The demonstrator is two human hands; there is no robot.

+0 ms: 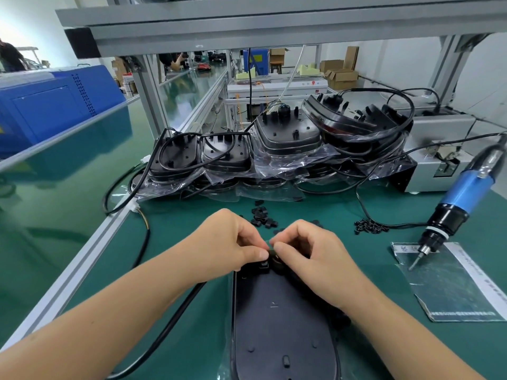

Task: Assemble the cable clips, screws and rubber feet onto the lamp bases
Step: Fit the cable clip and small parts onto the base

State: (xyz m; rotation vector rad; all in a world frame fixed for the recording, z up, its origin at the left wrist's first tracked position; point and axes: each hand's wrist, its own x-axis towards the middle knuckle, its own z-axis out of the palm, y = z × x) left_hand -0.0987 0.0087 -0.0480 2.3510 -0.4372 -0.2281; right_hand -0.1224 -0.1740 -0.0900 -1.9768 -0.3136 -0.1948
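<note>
A black lamp base lies upside down on the green mat in front of me, its black cable trailing off to the left. My left hand and my right hand meet over the base's far end, and both pinch a small black cable clip between thumb and fingers. A heap of loose black cable clips lies just beyond my hands. A small pile of black screws sits to the right.
A blue electric screwdriver hangs at the right, its bit over a plastic bag sheet. Stacked bagged lamp bases with cables fill the back of the bench. A grey screw feeder box stands back right. The aluminium bench edge runs along the left.
</note>
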